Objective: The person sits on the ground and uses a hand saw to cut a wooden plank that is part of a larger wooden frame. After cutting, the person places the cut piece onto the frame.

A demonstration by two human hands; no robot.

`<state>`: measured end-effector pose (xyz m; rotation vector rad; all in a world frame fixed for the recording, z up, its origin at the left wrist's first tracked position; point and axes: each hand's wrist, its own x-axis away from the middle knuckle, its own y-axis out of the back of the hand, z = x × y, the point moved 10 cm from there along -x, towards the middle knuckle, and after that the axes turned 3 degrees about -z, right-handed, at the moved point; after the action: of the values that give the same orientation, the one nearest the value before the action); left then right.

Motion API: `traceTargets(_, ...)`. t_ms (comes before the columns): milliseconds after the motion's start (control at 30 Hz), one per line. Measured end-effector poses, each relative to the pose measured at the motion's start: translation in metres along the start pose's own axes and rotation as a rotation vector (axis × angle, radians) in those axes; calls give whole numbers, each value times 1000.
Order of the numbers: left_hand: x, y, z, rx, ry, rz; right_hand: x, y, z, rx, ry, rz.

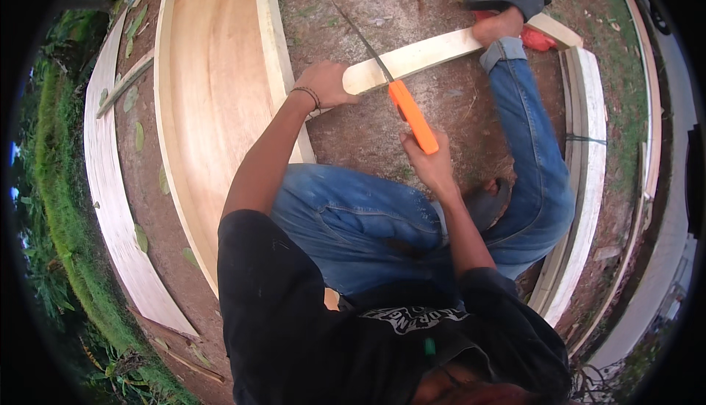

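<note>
On the brown ground (349,137), the framed plywood panel (213,74) lies at the left. Beside it, the wooden plank (434,54) extends from the left hand (322,84) to a foot (494,29) at its far end. The orange-handled handsaw (413,117) has its blade across this plank. The left hand's fingers are curled over the plank's near end; the right hand (432,164) has its fingers closely wrapped around the saw's handle.
</note>
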<state>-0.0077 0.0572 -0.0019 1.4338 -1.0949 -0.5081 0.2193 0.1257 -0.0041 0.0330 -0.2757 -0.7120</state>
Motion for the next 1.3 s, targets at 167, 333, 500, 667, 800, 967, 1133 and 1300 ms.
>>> traceTargets(167,1,-1,-4,-11,1,27,9,7,-7,3,5,24)
traceTargets(333,3,-1,-8,45,-10,-16,-4,12,-66,-149,-23,56)
traceTargets(500,2,6,-12,31,5,20,-2,6,-58,-53,229,-7)
traceTargets(667,-3,-3,10,26,-5,-44,-1,1,-34,-235,-107,38)
traceTargets(800,-16,7,10,6,13,4,-12,7,-23,-125,83,-14)
traceTargets(967,-23,3,13,-14,11,27,-6,-2,-38,-171,74,-12)
traceTargets(1133,-18,1,12,-17,26,57,11,6,-17,-109,35,-45)
traceTargets(1300,-16,5,9,8,-6,3,8,7,-30,-169,-41,-9)
